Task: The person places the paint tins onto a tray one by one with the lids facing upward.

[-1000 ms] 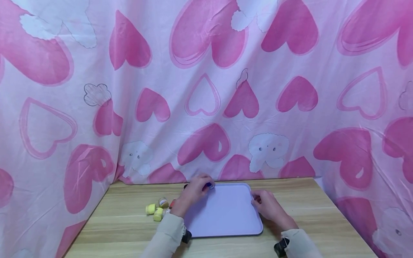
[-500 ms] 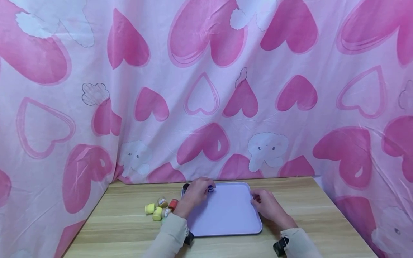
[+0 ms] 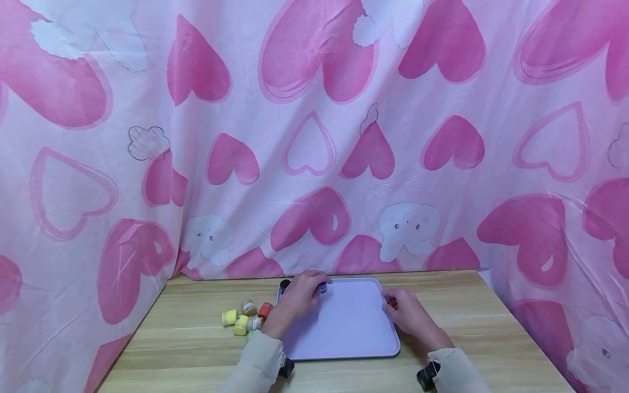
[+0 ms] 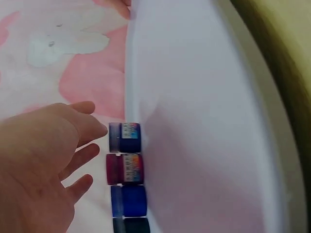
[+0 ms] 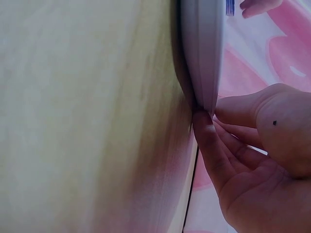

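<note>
A lilac tray (image 3: 349,322) lies on the table. Along its back edge, the left wrist view shows a row of small paint jars: a dark blue jar (image 4: 130,138), a magenta jar (image 4: 127,169), a bright blue jar (image 4: 130,200) and a very dark jar (image 4: 132,225). My left hand (image 3: 301,297) hovers over that back left part, its loosely bent fingers (image 4: 92,130) just off the dark blue jar's lid and holding nothing. At the tray's right side, my right hand (image 3: 407,312) pinches the rim between thumb and fingers, one finger low against its underside.
Left of the tray, several more jars sit loose on the wooden table (image 3: 187,349): yellow jars (image 3: 229,317), an ochre jar (image 3: 248,308), a red jar (image 3: 265,310) and a pale jar (image 3: 255,323). A pink heart-print curtain (image 3: 314,218) hangs right behind the table.
My left hand has let go of the dark blue jar, which now stands at the tray's back edge, and the fingers have drawn slightly off it. The right hand keeps its place on the rim.
</note>
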Demonstrator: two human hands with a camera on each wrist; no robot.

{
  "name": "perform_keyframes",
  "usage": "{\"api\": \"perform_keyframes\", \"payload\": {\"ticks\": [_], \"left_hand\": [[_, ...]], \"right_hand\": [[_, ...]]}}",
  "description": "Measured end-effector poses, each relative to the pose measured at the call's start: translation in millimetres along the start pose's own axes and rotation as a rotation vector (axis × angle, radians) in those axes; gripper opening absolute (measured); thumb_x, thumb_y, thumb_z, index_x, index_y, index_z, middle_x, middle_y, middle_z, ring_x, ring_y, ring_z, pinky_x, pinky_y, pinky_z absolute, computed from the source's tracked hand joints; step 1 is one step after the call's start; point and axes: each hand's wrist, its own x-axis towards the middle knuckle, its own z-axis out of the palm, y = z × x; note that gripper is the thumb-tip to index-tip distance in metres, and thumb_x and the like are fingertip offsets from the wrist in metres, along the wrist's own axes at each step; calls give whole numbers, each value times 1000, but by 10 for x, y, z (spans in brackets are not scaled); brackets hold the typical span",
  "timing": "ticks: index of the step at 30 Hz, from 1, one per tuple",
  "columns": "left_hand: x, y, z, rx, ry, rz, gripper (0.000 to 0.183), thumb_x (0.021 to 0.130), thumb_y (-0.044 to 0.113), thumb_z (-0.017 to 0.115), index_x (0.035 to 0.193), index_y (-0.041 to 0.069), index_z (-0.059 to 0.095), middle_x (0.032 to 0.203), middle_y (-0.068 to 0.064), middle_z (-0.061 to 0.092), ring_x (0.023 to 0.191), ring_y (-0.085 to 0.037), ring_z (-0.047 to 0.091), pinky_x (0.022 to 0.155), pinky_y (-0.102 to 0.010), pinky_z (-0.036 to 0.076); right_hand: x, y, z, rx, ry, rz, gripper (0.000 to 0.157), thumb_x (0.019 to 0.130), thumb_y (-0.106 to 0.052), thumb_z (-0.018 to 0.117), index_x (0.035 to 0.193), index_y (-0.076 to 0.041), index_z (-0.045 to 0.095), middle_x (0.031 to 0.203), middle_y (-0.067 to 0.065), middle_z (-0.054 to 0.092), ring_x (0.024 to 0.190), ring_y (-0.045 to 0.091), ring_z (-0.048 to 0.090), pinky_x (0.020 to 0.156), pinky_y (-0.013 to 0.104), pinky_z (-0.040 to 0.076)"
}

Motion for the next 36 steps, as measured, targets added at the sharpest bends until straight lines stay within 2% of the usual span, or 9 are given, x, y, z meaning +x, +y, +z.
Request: {"api": "perform_keyframes", "payload": {"ticks": [5,8,11,14,18,23,28,32,36], "left_hand": [[-74,32,-120,-43,86,-5,38,89,-4,80,123,11,78,121,-6,80,117,-26,74,102,-42,63],[-143,1,-165,-70,140,-18,42,88,-3,81,127,13,77,122,-6,80,117,-26,75,102,-42,63],[-221,-43,-210,-82,165,-28,42,89,-3,82,128,13,77,122,-8,80,117,-26,75,101,-42,63],[-312,-71,-278,-87,154,-86,43,90,-2,81,129,13,76,124,-7,78,117,-26,75,100,-42,64],[-430,-101,-388,-98,125,-204,45,95,0,78,136,19,72,131,-3,75,121,-24,74,103,-42,64],[-594,-177,-505,-60,145,-271,47,94,2,78,137,20,72,133,-4,74,124,-25,72,105,-44,62],[-739,-308,-590,-29,153,-326,49,92,3,81,138,19,71,136,-10,72,128,-31,69,108,-51,60],[-833,-402,-657,-39,123,-397,49,95,6,79,141,21,69,144,-12,69,134,-33,67,112,-54,57],[-913,-448,-707,-32,85,-475,41,98,11,77,139,19,71,142,-8,70,132,-32,69,111,-54,58]], "right_hand": [[4,-10,-5,5,-4,3,33,97,1,76,130,-1,75,104,5,76,89,17,66,84,40,68],[-4,-5,1,3,-7,8,35,97,0,76,132,-1,74,105,6,76,90,16,66,85,40,68],[-7,1,9,5,-7,10,35,98,0,75,133,-1,74,105,6,76,91,17,66,85,41,68],[-8,0,5,9,-12,10,36,98,0,75,134,0,73,106,6,76,92,17,67,86,41,68],[0,-2,-9,10,-16,8,37,99,0,74,136,2,71,106,7,77,93,17,68,85,41,68],[-1,-1,-11,10,-13,4,39,99,1,74,138,2,70,107,7,77,92,17,68,85,41,68],[-11,-3,-25,14,-19,6,41,99,0,74,140,3,69,110,8,77,93,17,68,86,41,68],[-18,-8,-29,16,-19,2,42,100,0,74,141,4,67,111,9,77,94,17,68,87,42,68],[-22,-15,-24,18,-19,6,42,99,0,74,140,4,68,110,9,77,94,18,68,87,42,68]]}}
